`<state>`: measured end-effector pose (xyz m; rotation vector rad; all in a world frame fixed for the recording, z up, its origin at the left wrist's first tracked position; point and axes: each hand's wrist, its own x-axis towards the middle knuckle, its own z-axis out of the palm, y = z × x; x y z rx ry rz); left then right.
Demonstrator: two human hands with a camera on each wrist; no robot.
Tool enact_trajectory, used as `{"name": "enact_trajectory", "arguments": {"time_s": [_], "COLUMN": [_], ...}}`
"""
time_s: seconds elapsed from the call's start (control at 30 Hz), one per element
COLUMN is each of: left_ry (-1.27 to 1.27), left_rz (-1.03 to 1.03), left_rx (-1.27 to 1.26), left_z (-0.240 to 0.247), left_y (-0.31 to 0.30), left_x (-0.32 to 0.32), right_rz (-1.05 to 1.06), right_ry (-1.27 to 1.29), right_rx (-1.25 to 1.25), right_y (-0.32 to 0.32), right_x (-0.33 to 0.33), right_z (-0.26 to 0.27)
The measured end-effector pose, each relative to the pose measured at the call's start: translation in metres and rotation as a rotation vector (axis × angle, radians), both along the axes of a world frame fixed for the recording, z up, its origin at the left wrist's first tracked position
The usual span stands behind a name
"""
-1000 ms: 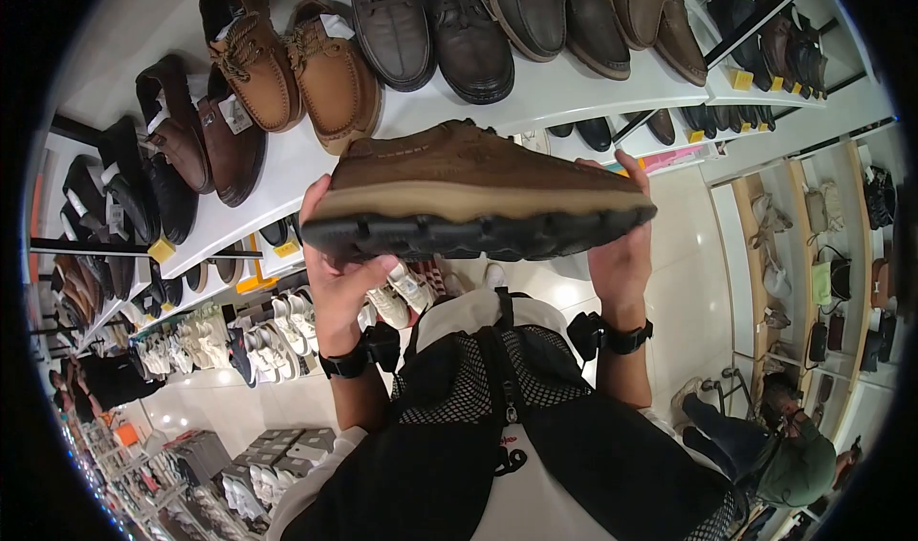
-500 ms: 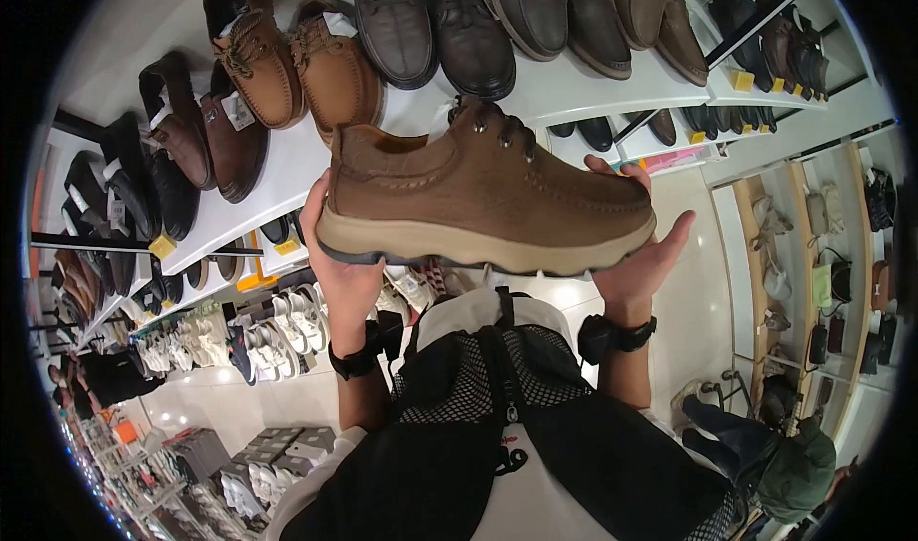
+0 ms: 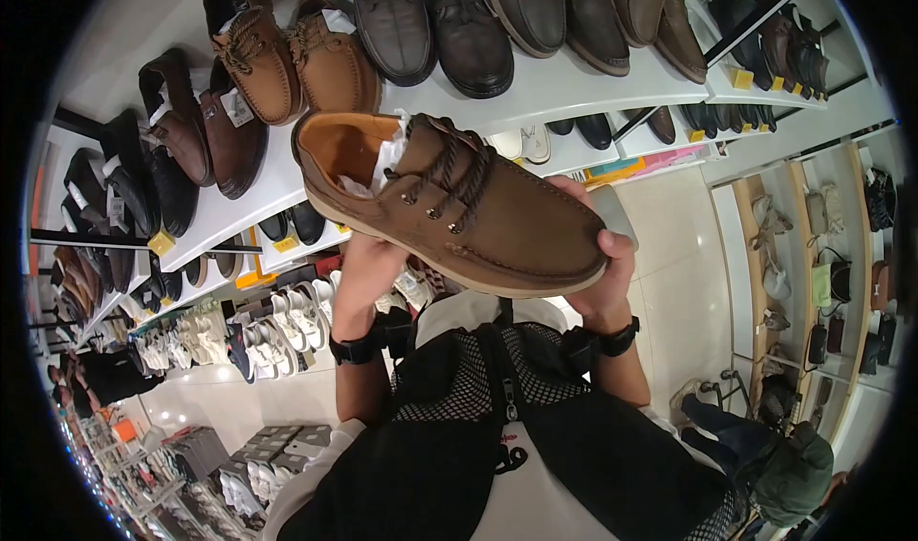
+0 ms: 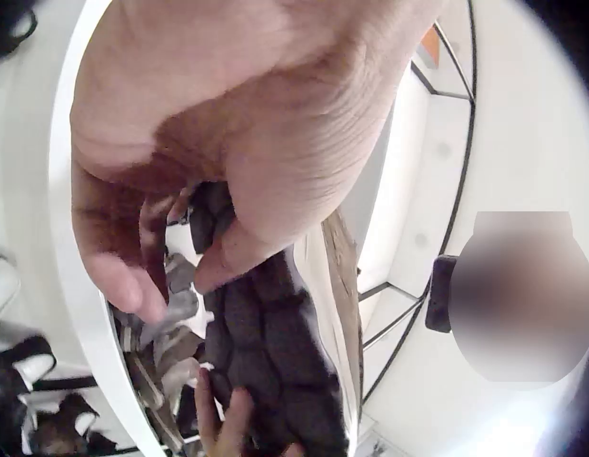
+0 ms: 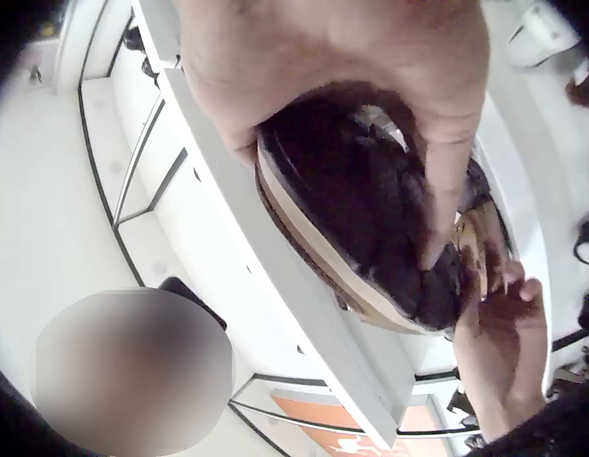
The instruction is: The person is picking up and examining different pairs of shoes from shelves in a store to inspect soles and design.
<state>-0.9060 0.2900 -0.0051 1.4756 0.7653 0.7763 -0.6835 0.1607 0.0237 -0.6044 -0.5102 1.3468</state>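
Note:
A brown leather lace-up shoe (image 3: 478,206) is held up before my chest, its toe to the right and slanting down. White paper (image 3: 387,159) sticks out of its tan-lined opening. My right hand (image 3: 607,269) grips the toe, thumb on the upper and fingers underneath. My left hand (image 3: 371,269) is under the heel half, its fingers hidden by the shoe in the head view. In the left wrist view, its thumb lies against the black, lugged sole (image 4: 251,333), with curled fingers beside it. Watch-like straps with small cameras circle both wrists.
A white shelf (image 3: 564,101) right behind the shoe carries rows of shoes, including a tan pair (image 3: 330,63) and dark lace-ups (image 3: 469,39). White sneakers (image 3: 277,340) stand lower left. Bags line racks (image 3: 813,254) on the right. A person in a green jacket (image 3: 794,474) is at lower right.
The shoe has rolled from showing its sole edge to showing its upper, laces and opening. Its heel has risen to the left; my left hand has shifted inward from the heel to beneath it.

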Motion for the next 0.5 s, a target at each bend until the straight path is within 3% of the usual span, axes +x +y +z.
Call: {"name": "enact_trajectory", "arguments": {"time_s": [0.03,0.1,0.17,0.2,0.23,0.3,0.33,0.37,0.43,0.5], "left_ry": [-0.041,-0.093,-0.331,-0.360,-0.362,-0.849,-0.879,-0.881,-0.446,-0.411], "left_rz": [-0.130,-0.189,-0.172,-0.248,-0.245,-0.278,-0.242,-0.239,0.010,0.004], "left_rx": [0.047,0.080,-0.118,-0.304,-0.305,-0.446,-0.476,-0.472,-0.312,-0.358], "left_z": [-0.001,-0.007,0.003,0.013,0.020,0.029,0.034,0.034,0.032,0.037], "left_y": [-0.004,-0.011,-0.021,-0.021,-0.022,-0.024,-0.026,-0.027,-0.030,-0.025], "left_x": [0.004,0.009,0.017,0.015,0.019,0.035,0.039,0.039,0.038,0.032], "right_rz": [-0.001,-0.080,-0.093,-0.108,-0.105,-0.071,-0.067,-0.059,-0.050,0.148], "right_ry": [0.000,-0.023,0.016,0.055,0.054,-0.009,-0.009,-0.124,-0.240,-0.525], "right_rx": [0.000,-0.064,-0.030,0.003,0.001,0.067,0.067,0.091,0.121,0.037], "right_y": [0.001,0.001,0.000,0.000,0.000,0.000,0.001,0.004,0.007,0.007], "right_x": [-0.004,-0.013,-0.017,-0.018,-0.018,-0.018,-0.019,-0.020,-0.020,-0.020], "right_z": [0.001,0.004,0.001,-0.001,-0.002,-0.003,-0.005,-0.006,-0.007,-0.008]}}
